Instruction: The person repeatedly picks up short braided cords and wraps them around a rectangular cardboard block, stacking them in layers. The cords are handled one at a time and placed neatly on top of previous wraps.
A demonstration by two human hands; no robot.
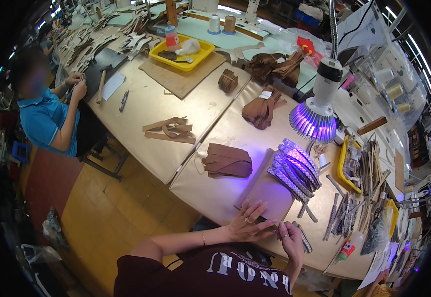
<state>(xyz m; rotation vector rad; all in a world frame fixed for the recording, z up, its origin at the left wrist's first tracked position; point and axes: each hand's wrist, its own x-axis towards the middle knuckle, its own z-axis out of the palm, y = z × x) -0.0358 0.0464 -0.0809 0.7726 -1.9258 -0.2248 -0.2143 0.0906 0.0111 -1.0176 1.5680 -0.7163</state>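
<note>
Just in front of my body, my left hand (pixel 249 223) reaches over the near edge of a board (pixel 267 198), its fingers apart and stretched toward my right hand. My right hand (pixel 290 238) is closed in a pinch at the left fingertips; whatever it pinches is too small to make out. Beyond the hands, a bundle of braided strips (pixel 294 168) lies on the board under purple lamp light. To its left lies a stack of flat brown strips (pixel 227 160). A few short braided pieces (pixel 302 237) lie beside my right hand.
A lamp (pixel 314 121) hangs over the braided strips. Further back lie brown strip bundles (pixel 261 110) and a yellow tray (pixel 182 53). Right of the board are loose braided strips (pixel 346 213), a glue bottle (pixel 350 246) and another yellow tray (pixel 346 166). A co-worker (pixel 47 109) sits at the left.
</note>
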